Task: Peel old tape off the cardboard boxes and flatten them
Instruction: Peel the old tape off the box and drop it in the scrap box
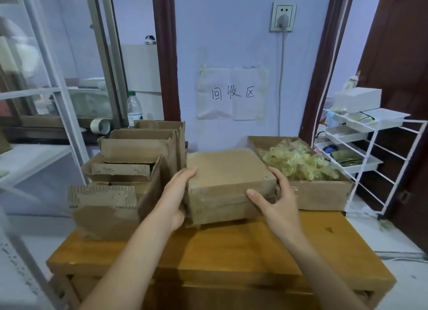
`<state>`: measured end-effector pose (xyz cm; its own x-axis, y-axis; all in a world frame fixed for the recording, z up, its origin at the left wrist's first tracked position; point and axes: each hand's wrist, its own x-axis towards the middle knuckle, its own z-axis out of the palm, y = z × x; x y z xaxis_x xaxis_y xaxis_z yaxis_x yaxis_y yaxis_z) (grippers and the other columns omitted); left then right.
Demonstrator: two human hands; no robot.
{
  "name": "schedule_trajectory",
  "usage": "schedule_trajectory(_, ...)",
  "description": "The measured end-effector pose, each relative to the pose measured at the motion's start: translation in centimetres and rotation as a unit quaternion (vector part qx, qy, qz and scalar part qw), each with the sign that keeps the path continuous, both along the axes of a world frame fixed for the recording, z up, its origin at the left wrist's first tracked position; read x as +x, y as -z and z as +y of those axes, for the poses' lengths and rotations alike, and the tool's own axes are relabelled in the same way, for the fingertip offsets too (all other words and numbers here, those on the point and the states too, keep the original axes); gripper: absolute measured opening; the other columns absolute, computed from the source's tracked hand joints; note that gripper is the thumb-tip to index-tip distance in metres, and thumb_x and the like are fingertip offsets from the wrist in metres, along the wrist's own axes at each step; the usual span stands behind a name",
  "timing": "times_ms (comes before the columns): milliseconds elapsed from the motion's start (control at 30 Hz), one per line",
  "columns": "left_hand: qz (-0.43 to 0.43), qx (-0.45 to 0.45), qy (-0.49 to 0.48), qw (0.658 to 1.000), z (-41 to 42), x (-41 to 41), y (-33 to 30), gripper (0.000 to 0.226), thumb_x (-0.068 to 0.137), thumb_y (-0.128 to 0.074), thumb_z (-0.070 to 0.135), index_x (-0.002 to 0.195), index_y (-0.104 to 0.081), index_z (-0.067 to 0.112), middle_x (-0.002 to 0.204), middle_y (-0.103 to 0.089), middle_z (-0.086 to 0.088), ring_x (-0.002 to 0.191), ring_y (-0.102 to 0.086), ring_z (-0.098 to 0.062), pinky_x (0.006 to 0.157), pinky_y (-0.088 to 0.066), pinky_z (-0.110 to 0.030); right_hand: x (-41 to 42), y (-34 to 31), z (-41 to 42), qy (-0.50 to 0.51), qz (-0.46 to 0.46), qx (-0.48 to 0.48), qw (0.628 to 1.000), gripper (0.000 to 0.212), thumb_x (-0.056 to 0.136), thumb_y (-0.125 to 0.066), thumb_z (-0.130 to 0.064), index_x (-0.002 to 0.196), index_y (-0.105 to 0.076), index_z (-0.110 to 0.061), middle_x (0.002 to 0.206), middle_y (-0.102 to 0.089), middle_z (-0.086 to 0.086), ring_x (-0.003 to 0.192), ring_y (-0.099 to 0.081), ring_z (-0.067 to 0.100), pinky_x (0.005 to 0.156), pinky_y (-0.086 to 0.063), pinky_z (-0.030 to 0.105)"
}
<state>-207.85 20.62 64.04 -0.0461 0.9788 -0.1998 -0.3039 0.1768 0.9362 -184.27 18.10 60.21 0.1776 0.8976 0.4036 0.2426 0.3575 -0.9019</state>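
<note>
— How do the hands hold it?
— The left hand (176, 194) grips the left side of the closed cardboard box (228, 180), fingers curled over its top edge. The right hand (275, 198) clasps the right front corner, thumb on the front face.
— Where is the box?
— On the wooden table (231, 251), in the middle. At left stands a stack of opened boxes (125, 170); at right an open box (322, 194) holds crumpled tape (298, 161).

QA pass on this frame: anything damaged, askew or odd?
Mostly wear: the open brown cardboard boxes piled at left have torn, ragged flaps. The closed brown cardboard box between the left hand and right hand looks intact, old tape on its front.
</note>
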Motion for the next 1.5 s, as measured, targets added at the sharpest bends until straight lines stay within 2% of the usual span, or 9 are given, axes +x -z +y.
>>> schedule_trajectory(300,0.074,-0.013,0.038,0.996,0.4,-1.2,3.2,0.054,0.084,-0.067,0.071,0.129,-0.058,0.043,0.128,-0.064,0.004,0.114,-0.061,-0.025,0.097,-0.056,-0.055,-1.0,4.0,0.8,0.061,0.084,-0.024,0.994,0.066,0.069,-0.084,-0.056,0.128,-0.066,-0.034,0.116,-0.074,-0.018,0.113,-0.067,0.003,0.1,-0.056,0.037)
schedule_trajectory(367,0.09,0.002,0.01,0.996,-0.2,-0.8,4.0,0.046,0.089,-0.054,0.077,0.124,-0.056,0.047,0.125,-0.063,0.009,0.107,-0.061,-0.016,0.088,-0.056,-0.044,-0.9,4.3,1.0,0.064,0.093,-0.024,0.993,0.066,0.07,-0.082,-0.056,0.13,-0.066,-0.032,0.117,-0.074,-0.016,0.113,-0.068,0.005,0.101,-0.056,0.038)
schedule_trajectory(533,0.209,0.133,-0.008,0.969,-0.8,-0.3,7.1,0.076,0.088,-0.035,0.075,0.158,-0.036,0.046,0.158,-0.039,0.018,0.138,-0.037,-0.002,0.087,-0.037,-0.01,-0.8,4.5,1.1,0.075,0.101,-0.009,0.992,0.057,0.078,-0.076,-0.053,0.13,-0.066,-0.031,0.118,-0.074,-0.018,0.113,-0.066,0.001,0.101,-0.055,0.037)
schedule_trajectory(633,0.217,0.143,0.0,0.966,-0.7,-0.4,7.3,0.074,0.088,-0.039,0.075,0.156,-0.039,0.047,0.158,-0.044,0.013,0.122,-0.052,0.005,0.077,-0.049,-0.012,-0.7,5.0,1.2,0.106,0.085,-0.004,0.991,0.06,0.08,-0.076,-0.056,0.133,-0.064,-0.03,0.124,-0.07,-0.014,0.12,-0.063,0.005,0.105,-0.053,0.039)
schedule_trajectory(767,0.197,0.162,0.012,0.967,-0.9,-0.7,7.8,0.074,0.086,-0.051,0.072,0.154,-0.045,0.043,0.143,-0.06,0.003,0.11,-0.069,-0.007,0.078,-0.061,-0.024,-0.9,5.0,0.9,0.184,0.099,0.018,0.978,0.067,0.074,-0.08,-0.058,0.128,-0.053,-0.03,0.127,-0.058,-0.01,0.12,-0.056,0.012,0.106,-0.049,0.036)
schedule_trajectory(967,0.176,0.174,-0.033,0.968,-1.2,-0.7,7.8,0.066,0.088,-0.059,0.06,0.149,-0.053,0.035,0.127,-0.072,0.004,0.104,-0.073,-0.006,0.076,-0.063,-0.03,-1.3,5.2,0.6,0.193,-0.033,0.094,0.976,0.049,0.084,-0.075,-0.05,0.12,-0.059,-0.02,0.124,-0.056,-0.002,0.119,-0.055,0.017,0.105,-0.049,0.046)
schedule_trajectory(1133,0.179,0.188,-0.073,0.963,-1.6,-0.5,7.7,0.064,0.086,-0.064,0.059,0.145,-0.05,0.04,0.128,-0.063,0.015,0.108,-0.072,-0.013,0.07,-0.062,-0.026,-1.7,5.6,0.8,0.155,-0.223,0.072,0.96,0.079,0.085,-0.076,-0.055,0.151,-0.052,-0.021,0.169,-0.023,0.0,0.155,-0.022,0.022,0.121,-0.025,0.039)
schedule_trajectory(1300,0.199,0.209,-0.066,0.955,-1.6,-0.6,7.9,0.067,0.091,-0.068,0.052,0.152,-0.041,0.045,0.137,-0.057,0.018,0.115,-0.069,-0.016,0.072,-0.063,-0.027,-2.2,5.8,0.9,0.176,-0.334,0.13,0.917,0.076,0.089,-0.076,-0.046,0.153,-0.049,-0.015,0.156,-0.037,0.01,0.142,-0.039,0.032,0.112,-0.045,0.056)
schedule_trajectory(1500,0.264,0.244,-0.028,0.933,-1.3,-0.8,8.1,0.075,0.096,-0.062,0.053,0.157,-0.02,0.062,0.152,-0.038,0.011,0.123,-0.059,-0.007,0.069,-0.063,-0.027,-3.2,5.7,-0.2,0.083,-0.363,0.136,0.918,0.08,0.094,-0.058,-0.065,0.157,-0.039,-0.019,0.163,-0.032,0.005,0.148,-0.037,0.024,0.116,-0.043,0.044)
